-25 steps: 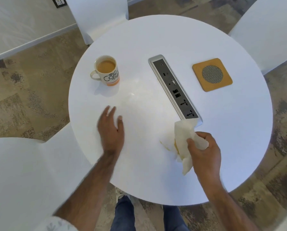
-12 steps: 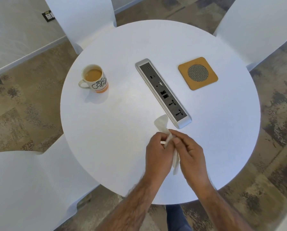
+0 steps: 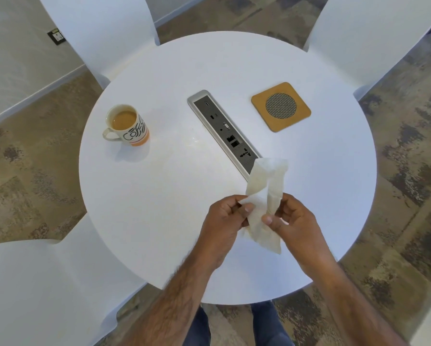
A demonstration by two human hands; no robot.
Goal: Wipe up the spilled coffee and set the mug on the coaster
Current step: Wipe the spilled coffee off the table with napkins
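Observation:
A white mug (image 3: 127,126) with black lettering and an orange band stands full of milky coffee at the table's left. A square cork coaster (image 3: 281,106) with a round mesh centre lies at the far right. Both hands hold a crumpled, stained paper tissue (image 3: 265,193) above the table's near side: my left hand (image 3: 225,221) pinches its left fold and my right hand (image 3: 293,221) pinches its right fold. No coffee stain shows on the table below the hands; a faint wet sheen (image 3: 193,142) lies left of the socket strip.
A silver and grey socket strip (image 3: 222,128) runs diagonally across the middle of the round white table (image 3: 159,196), between mug and coaster. White chairs stand at the far left (image 3: 97,28), far right (image 3: 374,36) and near left (image 3: 47,283).
My left hand came off the table and joined my right on the tissue. The tissue has been lifted and spread upward, and the brown stain near the strip's end is gone.

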